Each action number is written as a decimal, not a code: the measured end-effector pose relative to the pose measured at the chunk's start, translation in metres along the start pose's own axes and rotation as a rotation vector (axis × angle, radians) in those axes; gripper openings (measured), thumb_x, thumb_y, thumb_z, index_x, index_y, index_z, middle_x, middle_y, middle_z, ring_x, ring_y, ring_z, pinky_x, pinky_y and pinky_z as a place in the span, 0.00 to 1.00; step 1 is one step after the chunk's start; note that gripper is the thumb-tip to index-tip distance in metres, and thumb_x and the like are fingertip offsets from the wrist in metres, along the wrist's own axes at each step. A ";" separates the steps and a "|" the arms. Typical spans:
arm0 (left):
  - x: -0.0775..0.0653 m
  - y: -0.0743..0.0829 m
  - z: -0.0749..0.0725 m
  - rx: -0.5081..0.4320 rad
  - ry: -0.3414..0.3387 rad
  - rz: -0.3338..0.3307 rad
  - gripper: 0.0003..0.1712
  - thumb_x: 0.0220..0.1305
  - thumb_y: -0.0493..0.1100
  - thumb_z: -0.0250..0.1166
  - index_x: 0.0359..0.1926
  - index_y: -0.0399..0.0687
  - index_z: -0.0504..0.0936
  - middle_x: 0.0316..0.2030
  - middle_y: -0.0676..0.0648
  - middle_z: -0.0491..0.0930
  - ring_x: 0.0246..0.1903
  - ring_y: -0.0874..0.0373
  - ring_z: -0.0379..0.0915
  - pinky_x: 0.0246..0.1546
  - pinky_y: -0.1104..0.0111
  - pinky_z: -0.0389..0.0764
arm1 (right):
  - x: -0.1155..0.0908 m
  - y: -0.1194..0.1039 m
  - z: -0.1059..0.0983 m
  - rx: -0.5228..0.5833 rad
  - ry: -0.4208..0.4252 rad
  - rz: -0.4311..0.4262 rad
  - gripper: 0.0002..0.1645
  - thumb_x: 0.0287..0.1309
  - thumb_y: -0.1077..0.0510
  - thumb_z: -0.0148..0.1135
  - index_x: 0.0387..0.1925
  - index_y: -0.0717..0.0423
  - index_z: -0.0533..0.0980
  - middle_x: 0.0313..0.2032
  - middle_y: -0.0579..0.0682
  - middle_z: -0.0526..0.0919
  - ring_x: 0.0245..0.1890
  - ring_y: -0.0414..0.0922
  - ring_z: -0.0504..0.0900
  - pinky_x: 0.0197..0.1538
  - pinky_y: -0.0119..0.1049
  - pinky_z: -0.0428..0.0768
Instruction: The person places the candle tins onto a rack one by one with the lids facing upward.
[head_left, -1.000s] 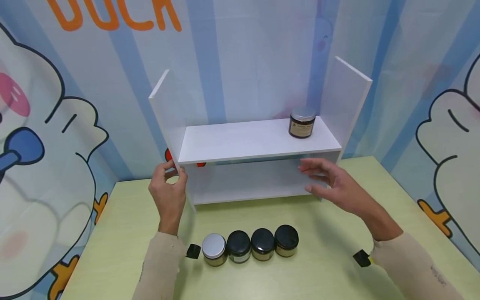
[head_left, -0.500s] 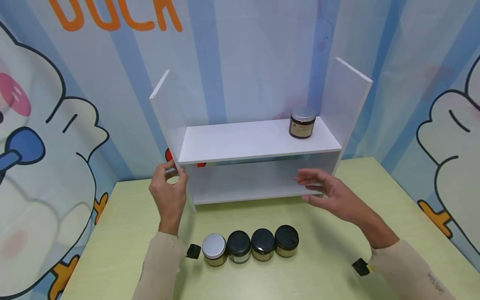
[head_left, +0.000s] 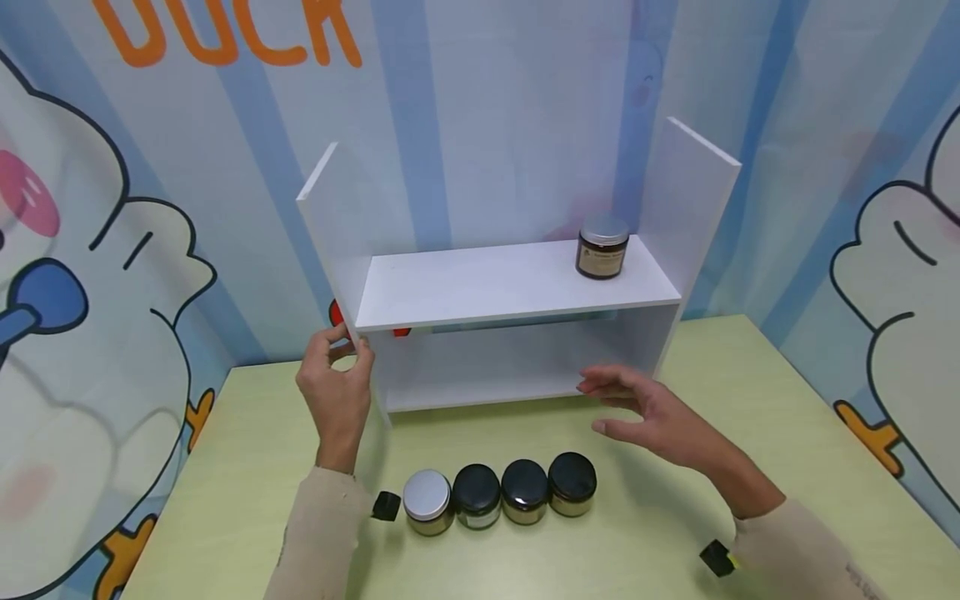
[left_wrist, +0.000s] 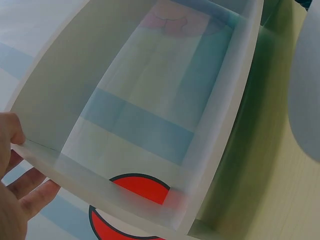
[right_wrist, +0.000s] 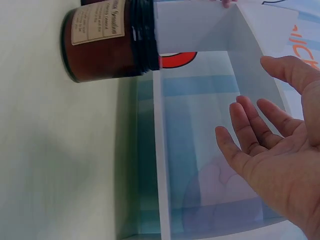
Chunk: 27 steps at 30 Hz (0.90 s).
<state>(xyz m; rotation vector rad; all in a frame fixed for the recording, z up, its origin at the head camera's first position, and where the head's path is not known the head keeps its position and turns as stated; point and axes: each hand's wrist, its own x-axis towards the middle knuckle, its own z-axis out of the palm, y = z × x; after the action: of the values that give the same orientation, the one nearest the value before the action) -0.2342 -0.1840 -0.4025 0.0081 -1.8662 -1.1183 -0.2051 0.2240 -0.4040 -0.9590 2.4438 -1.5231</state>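
Observation:
A white two-tier shelf point(head_left: 480, 287) stands at the back of the table. My left hand point(head_left: 335, 392) pinches the edge of its left side panel, thumb in front and fingers behind; the left wrist view shows the same hand point(left_wrist: 15, 195) at the panel. My right hand point(head_left: 637, 417) hovers before the lower tier with fingers spread and nothing in it. Below and to its left is a jar with a black lid point(head_left: 572, 483), at the right end of a row. In the right wrist view a brown labelled jar point(right_wrist: 102, 42) lies beyond the open palm.
The row on the pale green table point(head_left: 247, 517) also holds two more black-lidded jars point(head_left: 525, 490) and a silver-lidded jar point(head_left: 427, 500) at the left end. Another silver-lidded jar point(head_left: 602, 247) stands on the upper tier at the right. A printed backdrop point(head_left: 510, 108) hangs behind.
My right hand has moved down, slightly left and away from the shelf's right side, toward the row of jars. The left hand stays on the panel; the jars have not moved.

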 end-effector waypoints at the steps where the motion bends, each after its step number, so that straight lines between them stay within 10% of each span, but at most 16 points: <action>1: 0.000 0.000 0.000 -0.003 0.001 0.001 0.14 0.64 0.36 0.69 0.48 0.33 0.83 0.45 0.40 0.85 0.38 0.48 0.84 0.34 0.86 0.75 | -0.001 0.001 0.002 -0.005 -0.006 0.001 0.36 0.65 0.59 0.68 0.71 0.44 0.66 0.63 0.48 0.76 0.64 0.43 0.75 0.67 0.35 0.74; 27: -0.001 -0.002 0.000 -0.005 0.003 0.004 0.14 0.63 0.35 0.69 0.49 0.33 0.83 0.44 0.40 0.84 0.37 0.48 0.84 0.33 0.81 0.79 | -0.014 0.013 0.028 0.032 -0.146 0.082 0.33 0.65 0.57 0.68 0.68 0.42 0.68 0.65 0.48 0.73 0.67 0.54 0.72 0.68 0.48 0.73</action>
<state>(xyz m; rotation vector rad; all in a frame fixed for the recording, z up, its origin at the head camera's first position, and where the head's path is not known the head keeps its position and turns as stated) -0.2347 -0.1846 -0.4041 0.0031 -1.8599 -1.1191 -0.1883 0.2140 -0.4317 -0.9180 2.3205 -1.4093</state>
